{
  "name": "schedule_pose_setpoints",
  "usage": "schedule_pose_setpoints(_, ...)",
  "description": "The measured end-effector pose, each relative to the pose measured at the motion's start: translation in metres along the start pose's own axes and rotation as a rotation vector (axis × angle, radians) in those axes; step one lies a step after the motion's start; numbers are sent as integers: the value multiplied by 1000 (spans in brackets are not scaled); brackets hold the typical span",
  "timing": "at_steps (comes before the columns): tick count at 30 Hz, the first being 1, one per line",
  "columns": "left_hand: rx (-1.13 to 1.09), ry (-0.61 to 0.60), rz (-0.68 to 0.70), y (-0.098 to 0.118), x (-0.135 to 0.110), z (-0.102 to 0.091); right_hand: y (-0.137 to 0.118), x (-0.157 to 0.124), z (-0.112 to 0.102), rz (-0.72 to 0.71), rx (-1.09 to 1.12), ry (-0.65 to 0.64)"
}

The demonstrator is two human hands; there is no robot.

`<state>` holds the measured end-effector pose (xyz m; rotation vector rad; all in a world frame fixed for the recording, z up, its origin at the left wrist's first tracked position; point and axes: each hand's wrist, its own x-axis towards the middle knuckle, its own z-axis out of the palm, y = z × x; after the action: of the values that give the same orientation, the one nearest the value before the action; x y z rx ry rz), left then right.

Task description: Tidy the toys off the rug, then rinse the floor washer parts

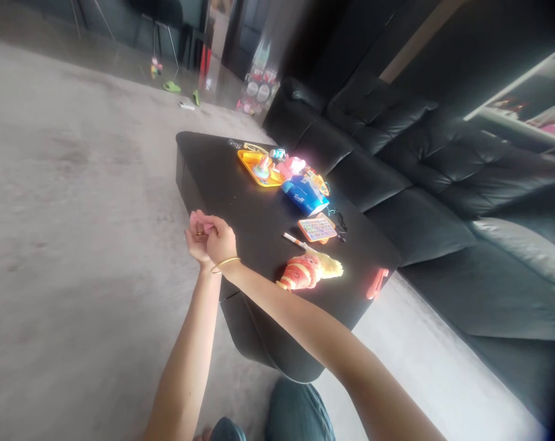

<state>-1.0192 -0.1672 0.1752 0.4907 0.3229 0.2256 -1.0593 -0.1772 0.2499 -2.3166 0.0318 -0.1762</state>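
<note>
While left hand [196, 242] and right hand [221, 241] touch at the black surface's [259, 214] edge, grip curled together, can't tell if clamped on anything; striped plush toy [302, 271] lies nearby on surface; orange tray [263, 183] beyond holds pastel toy [261, 169].

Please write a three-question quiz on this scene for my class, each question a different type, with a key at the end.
1. Which hand, the left hand or the right hand, has the gold-coloured bracelet at its wrist?
2. True or false: the striped plush toy lies nearer the person's legs than the blue packet does.
3. What colour is the tray on the table? A) green B) yellow-orange C) black

Key: 1. The right hand. 2. True. 3. B.
</note>
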Motion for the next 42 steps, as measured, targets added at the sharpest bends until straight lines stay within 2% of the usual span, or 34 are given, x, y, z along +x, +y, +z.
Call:
schedule_pose_setpoints(3, -16, -7, -3, 0, 1, 0, -6, 1, -2, 78, 171, 77)
schedule_pose_setpoints(5, -14, -1, -8, 0, -1, 2, -1, 14, -13, 76, 216, 147)
schedule_pose_setpoints(8, 14, 20, -8, 2, -5, 6, 23, 51, -41, 95, 176, 333)
schedule_pose_setpoints(10, 43, 21, -4, 3, -7, 8, 44, 81, -59, 178, 104, 440)
schedule_pose_setpoints(13, 26, 71, -22, 6, -8, 11, 68, 114, -72, 318, 0, 432)
schedule_pose_setpoints(16, -24, 147, -68, 8, -9, 13, 73, 125, -62, 265, -72, 304)
schedule_pose_setpoints(19, -1, 162, -79, 6, -7, 12, 68, 117, -46, 105, -147, 184)
schedule_pose_setpoints(21, 26, 147, -64, 3, -5, 9, 63, 104, -40, 22, -155, 152)
schedule_pose_setpoints(27, 37, 133, -63, -2, -1, 4, 41, 45, -35, -222, -97, -15)
schedule_pose_setpoints(30, -53, 175, -139, 4, -3, 9, 25, 21, -31, -372, -48, -131)
schedule_pose_setpoints(32, -161, 227, -195, 11, -6, 15, 20, 19, -33, -444, 24, -166)
schedule_pose_setpoints(33, -208, 251, -208, 14, -8, 18, 20, 24, -36, -458, 64, -144)
schedule_pose_setpoints(35, -264, 277, -206, 19, -10, 23, 24, 44, -47, -404, 141, -28)
schedule_pose_setpoints(38, -268, 276, -189, 22, -13, 27, 38, 79, -62, -114, 284, 138)
schedule_pose_setpoints(40, -264, 278, -185, 22, -12, 27, 44, 89, -61, 54, 406, 131)
schedule_pose_setpoints(42, -269, 279, -178, 18, -10, 23, 44, 80, -49, 100, 471, 64)
